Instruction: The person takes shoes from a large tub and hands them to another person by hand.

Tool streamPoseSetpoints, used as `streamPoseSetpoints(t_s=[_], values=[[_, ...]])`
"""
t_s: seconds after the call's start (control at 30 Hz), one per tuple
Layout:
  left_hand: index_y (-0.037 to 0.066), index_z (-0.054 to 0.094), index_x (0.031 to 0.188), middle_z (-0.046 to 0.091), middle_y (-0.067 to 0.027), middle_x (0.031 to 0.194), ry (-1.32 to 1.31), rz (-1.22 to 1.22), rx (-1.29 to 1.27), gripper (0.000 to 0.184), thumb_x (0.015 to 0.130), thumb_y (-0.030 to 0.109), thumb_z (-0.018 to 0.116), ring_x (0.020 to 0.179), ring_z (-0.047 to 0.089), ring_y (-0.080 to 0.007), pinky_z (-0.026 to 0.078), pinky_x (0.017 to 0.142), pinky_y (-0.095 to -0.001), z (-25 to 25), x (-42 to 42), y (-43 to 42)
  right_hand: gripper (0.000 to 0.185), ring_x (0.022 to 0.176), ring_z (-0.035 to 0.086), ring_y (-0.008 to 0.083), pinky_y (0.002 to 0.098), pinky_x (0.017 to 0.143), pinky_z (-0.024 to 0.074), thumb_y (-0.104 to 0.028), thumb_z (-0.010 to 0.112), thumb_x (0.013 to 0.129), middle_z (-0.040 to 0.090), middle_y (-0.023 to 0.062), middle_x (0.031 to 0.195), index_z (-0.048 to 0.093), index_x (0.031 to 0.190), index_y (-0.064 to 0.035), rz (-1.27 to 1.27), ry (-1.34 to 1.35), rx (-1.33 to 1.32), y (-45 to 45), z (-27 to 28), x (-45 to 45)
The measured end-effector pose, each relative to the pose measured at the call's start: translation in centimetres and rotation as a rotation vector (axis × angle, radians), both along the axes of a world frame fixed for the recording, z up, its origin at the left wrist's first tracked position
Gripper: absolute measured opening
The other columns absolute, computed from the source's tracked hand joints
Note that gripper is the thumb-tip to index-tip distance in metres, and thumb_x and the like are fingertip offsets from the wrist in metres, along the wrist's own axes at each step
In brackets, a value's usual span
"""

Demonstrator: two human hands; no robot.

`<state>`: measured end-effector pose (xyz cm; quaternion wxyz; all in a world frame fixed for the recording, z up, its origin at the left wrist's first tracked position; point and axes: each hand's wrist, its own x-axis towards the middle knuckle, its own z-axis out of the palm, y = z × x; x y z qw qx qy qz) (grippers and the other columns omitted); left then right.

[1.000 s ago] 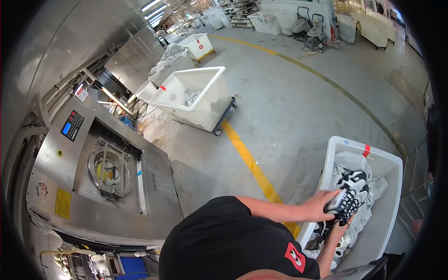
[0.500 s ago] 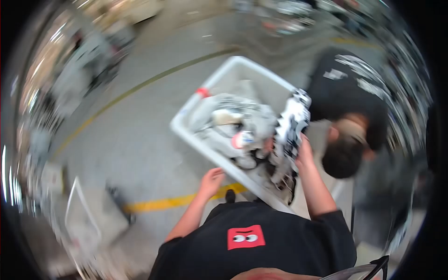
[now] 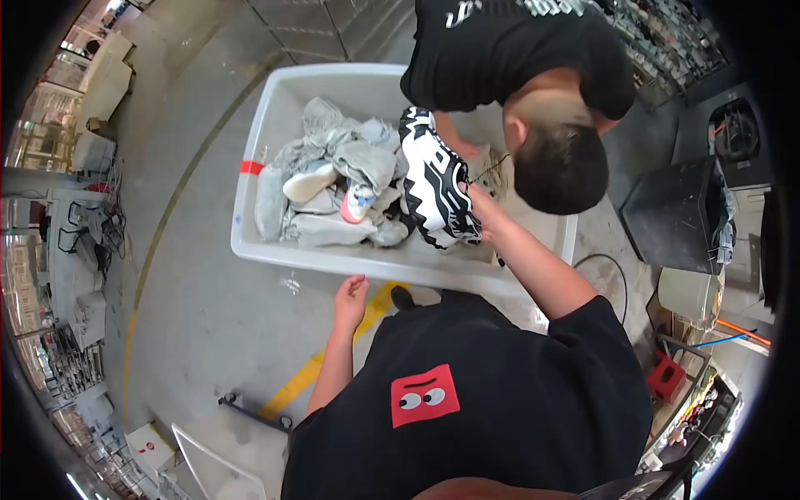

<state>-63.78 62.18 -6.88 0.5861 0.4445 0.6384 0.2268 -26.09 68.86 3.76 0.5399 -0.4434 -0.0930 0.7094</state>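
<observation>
In the head view, my right hand (image 3: 483, 213) grips a chunky black-and-white sneaker (image 3: 427, 185) with a zigzag sole pattern, held over the white bin (image 3: 333, 265). Whether a second shoe is behind it I cannot tell. My left hand (image 3: 353, 293) is just outside the bin's near rim, fingers loosely curled and holding nothing visible. Inside the bin are several grey wrapped bundles (image 3: 367, 162), a shoe with a pale sole (image 3: 310, 182) and a shoe with a pink edge (image 3: 357, 205).
A co-worker (image 3: 508, 67) in a black shirt bends over the bin's far right, one arm inside. To the right stand a dark bin (image 3: 673, 215) and a red crate (image 3: 666, 377). A cart frame (image 3: 212, 458) is at lower left. Yellow lines (image 3: 154, 242) mark the floor.
My view has turned, so the bin appears more level and farther left. The sneaker stays in my right hand above it; my left hand remains by the near rim.
</observation>
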Motion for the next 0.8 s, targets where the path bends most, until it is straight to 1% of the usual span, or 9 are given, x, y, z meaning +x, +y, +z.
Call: streamPoseSetpoints(t_s=[0.07,0.17,0.23,0.33,0.43,0.5,0.63,0.7,0.8], values=[[-0.002,0.063,0.121,0.070,-0.0113,0.114,-0.001,-0.011,-0.003,0.028,0.098,0.013,0.066,0.105,0.066,-0.0154,0.050,0.095,-0.0287,-0.5,-0.4,-0.8,0.033,0.097,0.070,0.0175,0.0329,0.082,0.0590,-0.019,0.053,0.102,0.069,0.0095,0.115,0.055,0.131,-0.0033,-0.016,0.014,-0.090,-2.1,-2.3,-0.5],[-0.001,0.063,0.121,0.070,-0.0113,0.113,0.029,-0.070,0.029,0.028,0.098,0.013,0.065,0.103,0.067,-0.0160,0.052,0.092,-0.0293,-0.1,-1.3,-2.7,0.033,0.096,0.070,0.0200,0.0368,0.085,0.0582,-0.028,0.049,0.105,0.070,0.0089,0.110,0.057,0.127,-0.0043,-0.068,0.053,-0.230,-4.9,-7.6,0.3],[0.000,0.063,0.121,0.071,-0.0119,0.112,0.042,-0.129,-0.009,0.029,0.097,0.016,0.066,0.101,0.069,-0.0167,0.053,0.090,-0.0296,0.4,-2.2,-4.5,0.041,0.101,0.070,0.0219,0.0397,0.091,0.0566,-0.037,0.044,0.107,0.070,0.0090,0.118,0.058,0.130,-0.0058,-0.112,0.078,-0.292,-6.3,-10.8,1.7],[0.003,0.065,0.120,0.071,-0.0146,0.112,0.255,-0.427,-0.034,0.032,0.094,0.022,0.067,0.098,0.071,-0.0226,0.055,0.088,-0.0340,-2.4,-4.8,-6.5,0.045,0.106,0.069,0.0230,0.0407,0.094,0.0565,-0.041,0.044,0.107,0.069,0.0094,0.121,0.057,0.133,-0.0063,-0.184,0.089,-0.287,-6.5,-12.8,4.3],[0.004,0.066,0.119,0.070,-0.0177,0.114,0.460,-0.576,0.104,0.035,0.091,0.025,0.068,0.101,0.069,-0.0293,0.054,0.090,-0.0399,-5.2,-4.9,-5.5,0.045,0.108,0.068,0.0227,0.0404,0.097,0.0559,-0.041,0.044,0.107,0.070,0.0086,0.119,0.059,0.131,-0.0067,-0.262,-0.012,-0.303,-4.1,-10.9,6.6],[0.005,0.066,0.119,0.070,-0.0182,0.114,0.489,-0.525,0.189,0.033,0.090,0.022,0.067,0.107,0.066,-0.0347,0.052,0.095,-0.0444,-7.0,-3.4,-3.7,0.042,0.104,0.069,0.0215,0.0396,0.094,0.0567,-0.039,0.045,0.107,0.071,0.0071,0.117,0.062,0.128,-0.0070,-0.342,-0.055,-0.211,-2.6,-12.5,9.5],[0.006,0.068,0.116,0.069,-0.0176,0.113,0.521,-0.344,0.531,0.029,0.090,0.018,0.067,0.111,0.061,-0.0385,0.047,0.100,-0.0446,-11.4,-1.7,3.2,0.040,0.099,0.069,0.0198,0.0376,0.088,0.0574,-0.037,0.046,0.107,0.071,0.0054,0.116,0.062,0.128,-0.0073,-0.417,-0.238,-0.247,1.2,-14.1,14.7],[0.006,0.070,0.112,0.070,-0.0175,0.112,0.646,-0.271,0.577,0.027,0.089,0.019,0.066,0.109,0.062,-0.0383,0.047,0.100,-0.0448,-13.6,-1.7,7.1,0.040,0.101,0.069,0.0192,0.0370,0.090,0.0569,-0.036,0.043,0.108,0.071,0.0053,0.116,0.061,0.128,-0.0076,-0.433,-0.306,-0.249,3.1,-13.1,15.5],[0.006,0.073,0.107,0.072,-0.0166,0.105,0.727,-0.197,0.520,0.026,0.088,0.022,0.066,0.104,0.065,-0.0367,0.050,0.095,-0.0444,-18.0,-3.4,12.4,0.043,0.112,0.066,0.0248,0.0444,0.097,0.0537,-0.039,0.042,0.106,0.067,0.0076,0.124,0.060,0.130,-0.0081,-0.425,-0.313,-0.107,4.8,-15.3,19.0]])
